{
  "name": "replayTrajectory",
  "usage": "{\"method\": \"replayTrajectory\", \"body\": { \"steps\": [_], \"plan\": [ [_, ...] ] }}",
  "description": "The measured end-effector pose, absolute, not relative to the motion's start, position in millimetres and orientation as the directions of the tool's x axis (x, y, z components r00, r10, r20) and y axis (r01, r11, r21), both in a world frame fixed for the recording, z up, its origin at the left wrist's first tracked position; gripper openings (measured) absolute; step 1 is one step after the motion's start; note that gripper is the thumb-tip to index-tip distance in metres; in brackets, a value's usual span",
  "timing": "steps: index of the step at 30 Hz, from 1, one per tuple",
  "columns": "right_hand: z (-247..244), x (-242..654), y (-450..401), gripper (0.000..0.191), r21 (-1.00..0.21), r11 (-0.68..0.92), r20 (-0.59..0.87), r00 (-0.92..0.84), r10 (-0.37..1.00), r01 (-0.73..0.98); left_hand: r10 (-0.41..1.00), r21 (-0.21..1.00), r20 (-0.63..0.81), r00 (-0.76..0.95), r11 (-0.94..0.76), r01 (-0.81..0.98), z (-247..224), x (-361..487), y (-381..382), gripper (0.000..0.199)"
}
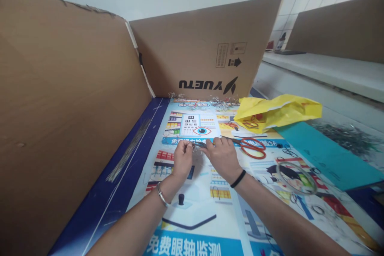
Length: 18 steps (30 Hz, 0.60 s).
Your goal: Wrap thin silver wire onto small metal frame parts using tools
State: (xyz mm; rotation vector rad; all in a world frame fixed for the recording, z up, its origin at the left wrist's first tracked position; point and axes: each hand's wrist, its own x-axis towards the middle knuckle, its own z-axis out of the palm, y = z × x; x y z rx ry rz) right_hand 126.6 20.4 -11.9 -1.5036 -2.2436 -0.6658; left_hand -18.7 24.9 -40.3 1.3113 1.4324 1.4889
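Observation:
My left hand (183,158) is closed in a pinch, fingertips together on a thin piece of wire that barely shows. Close against it, my right hand (222,156) is wrapped around a pair of pliers (199,144); their metal jaws reach to the left fingertips, and most of the handles are hidden by my fingers. Fine glinting strands show just below the jaws. Beside my right hand lies a pair of scissors (253,148) with orange-red handles, its blades partly behind the hand. Both hands are over the printed poster sheet (198,184).
Cardboard panels (207,48) stand at the back and left (66,100). A bundle of straight wires (129,150) lies left. To the right are a yellow bag (282,110), a clear ring-shaped coil (312,184), small dark loops, a teal sheet (330,160) and a tangled wire heap (348,138).

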Motion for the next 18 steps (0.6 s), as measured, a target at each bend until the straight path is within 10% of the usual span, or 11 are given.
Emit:
{"method": "replayTrajectory", "body": {
  "steps": [18],
  "plan": [
    [-10.9, 130.1, 19.8, 0.038, 0.199, 0.364, 0.537, -0.412, 0.736, 0.91, 0.951, 0.978, 0.195, -0.24, -0.17, 0.12, -38.4, -18.9, 22.9, 0.015]
  ]
}}
